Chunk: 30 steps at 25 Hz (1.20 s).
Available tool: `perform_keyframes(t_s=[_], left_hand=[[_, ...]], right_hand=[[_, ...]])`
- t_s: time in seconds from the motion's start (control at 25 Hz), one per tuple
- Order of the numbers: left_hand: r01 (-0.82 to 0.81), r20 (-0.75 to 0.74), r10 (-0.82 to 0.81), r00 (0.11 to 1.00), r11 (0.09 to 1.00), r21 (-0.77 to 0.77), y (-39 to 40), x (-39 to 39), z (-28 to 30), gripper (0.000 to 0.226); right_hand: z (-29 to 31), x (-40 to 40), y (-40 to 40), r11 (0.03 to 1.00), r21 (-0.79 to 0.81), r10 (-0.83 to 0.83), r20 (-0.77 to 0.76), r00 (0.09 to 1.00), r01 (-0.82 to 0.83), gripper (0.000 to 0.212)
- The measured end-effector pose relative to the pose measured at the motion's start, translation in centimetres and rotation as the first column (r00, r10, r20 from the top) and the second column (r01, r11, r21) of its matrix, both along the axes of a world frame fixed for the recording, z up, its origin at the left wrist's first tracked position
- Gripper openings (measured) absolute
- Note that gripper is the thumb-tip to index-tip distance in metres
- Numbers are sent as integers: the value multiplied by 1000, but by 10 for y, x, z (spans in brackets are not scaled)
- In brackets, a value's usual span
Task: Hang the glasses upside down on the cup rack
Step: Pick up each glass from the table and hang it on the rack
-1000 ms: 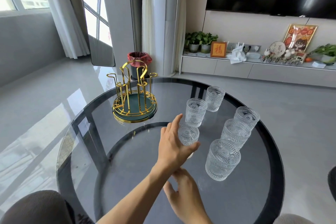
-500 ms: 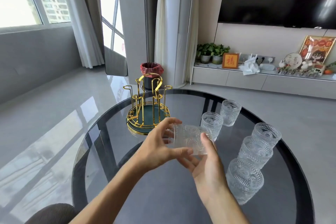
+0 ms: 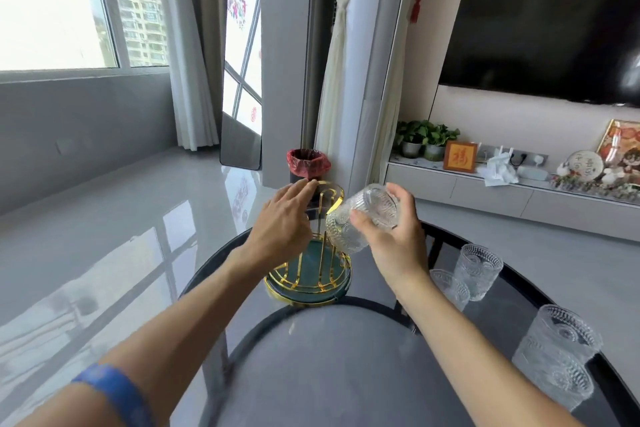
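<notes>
A gold wire cup rack (image 3: 311, 274) with a round teal base stands on the dark glass table (image 3: 329, 357). My right hand (image 3: 391, 236) holds a clear textured glass (image 3: 360, 218), tipped with its mouth down and to the left, just above the rack's right side. My left hand (image 3: 284, 222) rests on the rack's top loop, fingers spread. Several more upright textured glasses stand to the right: two (image 3: 479, 270) behind my right wrist and two (image 3: 561, 343) at the table's right edge.
Behind the table a bin with a red liner (image 3: 308, 163) stands on the floor by a pillar. A low cabinet (image 3: 519, 194) with plants and ornaments runs along the right wall under a dark TV. Grey floor lies to the left.
Both hands held the glass low over the table; now my right hand alone carries it, tipped over, up to the rack, and my left hand has moved onto the rack's top.
</notes>
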<state>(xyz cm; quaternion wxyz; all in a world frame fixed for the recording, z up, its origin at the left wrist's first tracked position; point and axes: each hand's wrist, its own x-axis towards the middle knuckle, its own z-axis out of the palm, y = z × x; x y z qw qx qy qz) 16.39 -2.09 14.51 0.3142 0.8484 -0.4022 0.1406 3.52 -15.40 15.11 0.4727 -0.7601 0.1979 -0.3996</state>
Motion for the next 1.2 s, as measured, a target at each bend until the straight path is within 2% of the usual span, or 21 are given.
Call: perform_keyframes(t_s=[0.08, 0.24, 0.32, 0.4, 0.56, 0.64, 0.72, 0.8, 0.92, 1.08, 1.2], left_hand=[[-11, 26, 7, 1000, 988, 152, -5, 18, -3, 71], [27, 74, -37, 997, 991, 131, -5, 27, -6, 69], [18, 94, -33, 995, 987, 159, -4, 28, -6, 72], [19, 85, -37, 996, 979, 203, -6, 26, -7, 77], [-2, 43, -9, 999, 968, 250, -8, 17, 0, 83], [-48, 88, 34, 996, 985, 164, -7, -1, 1, 76], [-5, 128, 11, 992, 999, -42, -7, -34, -10, 67], [93, 46, -86, 995, 977, -193, -13, -85, -30, 68], [245, -121, -266, 956, 956, -164, -31, -164, -73, 71], [467, -348, -474, 809, 877, -111, -60, -248, -109, 82], [480, -437, -472, 766, 872, -101, -89, -284, -119, 103]], right_hand=[[-6, 23, 0, 986, -165, -8, -124, 992, -13, 66], [-24, 52, -3, 923, -371, -41, -362, 931, -104, 64], [-37, 55, -4, 916, -369, -35, -460, 887, -156, 59], [-49, 53, -5, 924, -348, -27, -473, 881, -159, 56], [-52, 46, -7, 892, -395, -13, -510, 860, -221, 62], [-49, 29, -10, 903, -344, 45, -521, 853, -258, 64], [-50, -5, -14, 941, -248, 95, -462, 882, -231, 60], [-54, -51, -23, 969, -175, 94, -393, 915, -175, 50], [-54, -122, -46, 995, -85, 14, -348, 938, -46, 36], [-55, -202, -80, 988, 10, -148, -217, 965, 153, 22], [-71, -252, -89, 947, 181, -240, -145, 960, 265, 16]])
